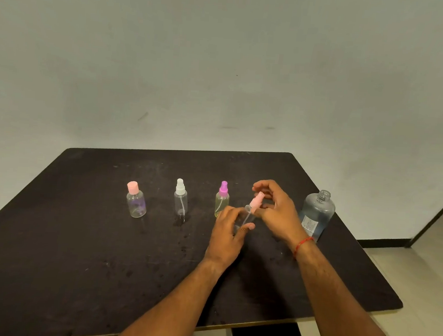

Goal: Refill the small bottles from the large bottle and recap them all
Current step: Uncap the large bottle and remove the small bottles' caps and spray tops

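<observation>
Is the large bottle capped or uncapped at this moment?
Uncapped. The large bottle stands upright on the table with its threaded neck bare; no cap sits on it.

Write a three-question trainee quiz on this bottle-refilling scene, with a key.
1. True or false: the large bottle has its cap on.
2. The right hand pinches a spray cap coloured: A) white B) pink C) purple.
3. Besides the clear bottle gripped by the left hand, how many small bottles stand on the table?

Key: 1 false. 2 B. 3 three: pink-capped bottle, white-capped bottle, purple-capped bottle.
</observation>
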{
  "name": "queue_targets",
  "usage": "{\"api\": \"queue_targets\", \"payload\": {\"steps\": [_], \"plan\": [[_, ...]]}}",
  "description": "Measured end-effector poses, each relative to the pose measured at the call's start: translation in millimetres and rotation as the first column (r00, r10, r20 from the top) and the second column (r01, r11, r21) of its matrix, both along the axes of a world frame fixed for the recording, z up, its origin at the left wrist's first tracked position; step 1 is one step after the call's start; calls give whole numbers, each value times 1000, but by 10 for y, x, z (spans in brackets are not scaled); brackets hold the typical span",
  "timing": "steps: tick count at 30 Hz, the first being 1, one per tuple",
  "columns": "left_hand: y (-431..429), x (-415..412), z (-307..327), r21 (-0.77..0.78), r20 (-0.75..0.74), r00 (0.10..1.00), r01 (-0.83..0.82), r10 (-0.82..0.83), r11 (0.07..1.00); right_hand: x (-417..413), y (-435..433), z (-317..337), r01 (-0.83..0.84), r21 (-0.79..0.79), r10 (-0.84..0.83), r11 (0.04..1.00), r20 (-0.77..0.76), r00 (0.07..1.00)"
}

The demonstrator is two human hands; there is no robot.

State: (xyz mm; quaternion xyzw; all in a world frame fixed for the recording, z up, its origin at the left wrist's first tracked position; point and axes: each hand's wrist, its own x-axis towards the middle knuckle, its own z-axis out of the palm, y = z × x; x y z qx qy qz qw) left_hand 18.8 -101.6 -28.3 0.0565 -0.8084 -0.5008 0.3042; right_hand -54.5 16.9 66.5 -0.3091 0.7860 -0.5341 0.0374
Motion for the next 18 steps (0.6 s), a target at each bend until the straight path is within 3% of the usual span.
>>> {"api": "queue_targets", "payload": {"steps": [5, 9, 12, 18], "plan": [[-3, -7, -6, -35, 40, 999, -20, 22, 999, 10, -33, 1, 192, 81, -188, 978, -54, 981], [-3, -15, -11, -71, 65, 998, -5, 10, 997, -31, 20, 23, 125, 107, -112, 986, -127, 986], [-1, -13, -9, -93, 72, 997, 9, -3, 996, -46, 90, 87, 117, 81, -98, 990, -209, 973], [8, -11, 14, -97, 54, 999, 10, -4, 995, -8, 361, 284, 232, -114, -257, 966, -338, 905]]}}
